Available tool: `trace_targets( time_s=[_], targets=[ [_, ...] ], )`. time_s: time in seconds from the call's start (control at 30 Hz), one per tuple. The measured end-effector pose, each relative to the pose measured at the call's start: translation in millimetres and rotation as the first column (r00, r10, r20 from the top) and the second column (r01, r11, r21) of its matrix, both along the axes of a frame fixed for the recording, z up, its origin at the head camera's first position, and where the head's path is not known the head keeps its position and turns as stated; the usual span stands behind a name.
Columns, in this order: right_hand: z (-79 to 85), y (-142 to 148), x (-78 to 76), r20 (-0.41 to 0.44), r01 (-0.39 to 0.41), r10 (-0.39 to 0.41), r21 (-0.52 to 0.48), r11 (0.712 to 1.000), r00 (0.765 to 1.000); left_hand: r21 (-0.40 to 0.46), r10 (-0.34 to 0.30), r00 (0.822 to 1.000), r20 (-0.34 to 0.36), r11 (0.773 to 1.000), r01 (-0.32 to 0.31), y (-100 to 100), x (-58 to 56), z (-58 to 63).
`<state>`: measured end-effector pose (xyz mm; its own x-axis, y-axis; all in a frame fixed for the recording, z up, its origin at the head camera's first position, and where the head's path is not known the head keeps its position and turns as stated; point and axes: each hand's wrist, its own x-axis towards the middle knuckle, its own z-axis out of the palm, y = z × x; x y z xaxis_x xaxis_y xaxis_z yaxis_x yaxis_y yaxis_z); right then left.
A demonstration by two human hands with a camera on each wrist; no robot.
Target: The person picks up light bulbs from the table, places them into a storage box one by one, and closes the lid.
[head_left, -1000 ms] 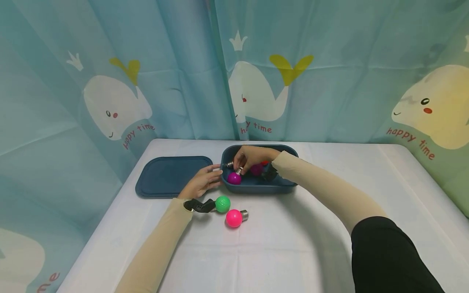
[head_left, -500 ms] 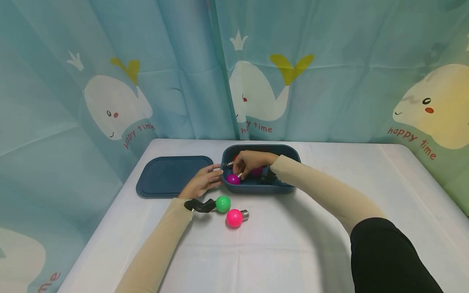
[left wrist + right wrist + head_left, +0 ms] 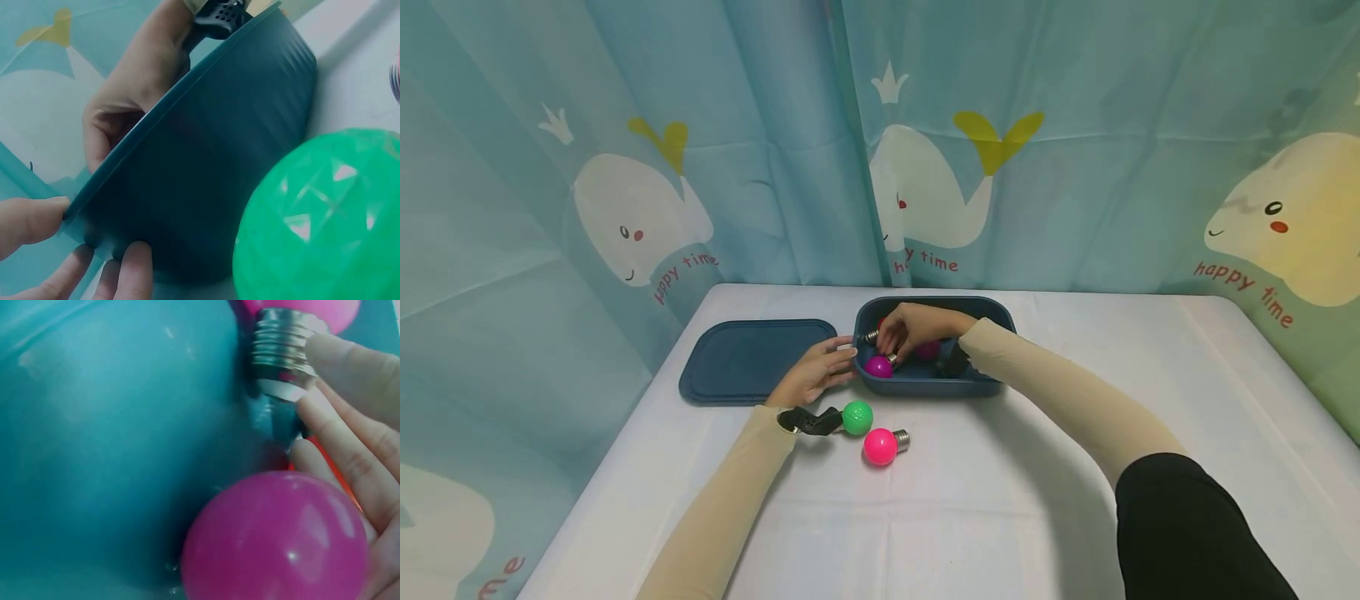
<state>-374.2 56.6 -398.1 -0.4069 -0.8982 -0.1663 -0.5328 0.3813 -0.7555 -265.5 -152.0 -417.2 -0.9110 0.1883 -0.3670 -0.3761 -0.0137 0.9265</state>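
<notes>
Currently: purple round bulb (image 3: 877, 367) in blue plastic box (image 3: 917, 388).
Right grip (image 3: 917, 327) pinching silver threaded base (image 3: 281, 347), best lightly; left grip (image 3: 816, 371) spread.

Pale blue-green curtain (image 3: 790, 83) behind and on the left, folded; white whales (image 3: 613, 192) printed on it, yellow tail fins (image 3: 991, 152), white crowns (image 3: 890, 90) above, red "happy time" lettering (image 3: 1223, 275) below; middle print broken by a fold; right whale (image 3: 1300, 250) yellowish, curtain greener there; white tablecloth (image 3: 970, 533), faint creases across near part
</notes>
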Motion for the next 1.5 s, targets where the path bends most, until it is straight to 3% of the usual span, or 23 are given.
trace_targets(
  time_s=[0.37,0.6,0.87,1.13,1.5],
  targets=[
    [10.3,11.6,3.2,0.143,0.082,-0.069,-0.086,0.993,0.987,-0.001,0.008,1.0,0.011,1.0,-0.008,0.9,-0.2,0.8],
    [19.3,17.4,7.4,0.119,0.119,-0.104,-0.127,0.985,0.987,-0.013,0.006,1.0,0.01,1.0,-0.006,-0.1,0.4,0.3],
    [33.1,27.5,15.2,0.126,0.107,-0.085,-0.182,0.977,0.988,-0.008,0.004,1.0,0.009,1.0,-0.004,-0.1,0.9,1.1],
    [44.0,38.7,25.4,0.16,0.147,-0.117,-0.187,0.971,0.98,-0.022,-0.02,1.0,0.009,1.0,0.021,-0.6,0.2,5.1],
    [51.7,54.3,38.9,0.116,0.152,-0.131,-0.198,0.968,0.985,-0.027,-0.06,0.998,-0.007,0.998,0.06,-3.5,-1.4,6.0]
  ],
)
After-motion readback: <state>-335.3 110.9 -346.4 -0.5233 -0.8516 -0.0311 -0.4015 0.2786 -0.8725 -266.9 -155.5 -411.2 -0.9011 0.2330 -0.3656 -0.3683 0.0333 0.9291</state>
